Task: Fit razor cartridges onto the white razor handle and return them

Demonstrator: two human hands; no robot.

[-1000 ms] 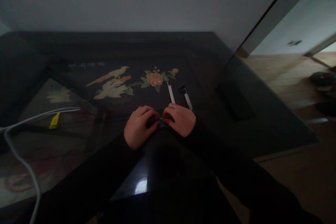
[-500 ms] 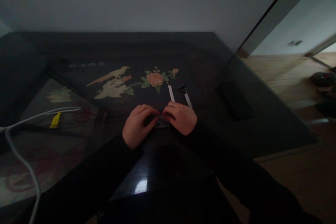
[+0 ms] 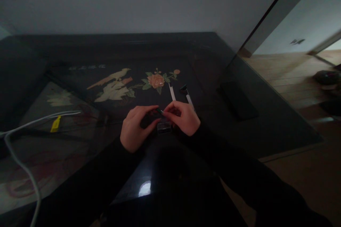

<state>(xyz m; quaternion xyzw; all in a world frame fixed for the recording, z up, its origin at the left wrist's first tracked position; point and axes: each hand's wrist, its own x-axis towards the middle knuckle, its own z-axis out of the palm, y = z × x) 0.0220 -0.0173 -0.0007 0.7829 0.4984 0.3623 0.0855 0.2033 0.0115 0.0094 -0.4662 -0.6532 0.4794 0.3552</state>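
Note:
A small dark green razor head is between the fingertips of both hands, just above the table. My right hand pinches its right end between thumb and forefinger. At its left end is my left hand, curled in with thumb and forefinger around the piece. Directly below lies a small clear plastic case on the table. Beyond my right hand lie a white razor handle with a bare forked end and a razor with a dark green head; my hand partly hides both.
The dark glossy table has a bird-and-flower picture in its surface. A black flat object lies to the right. On the left runs a white cable with a yellow tag. A wall stands behind.
Both hands have lifted slightly off the clear case. The dark green razor head now shows between the fingertips, and more of the case is uncovered.

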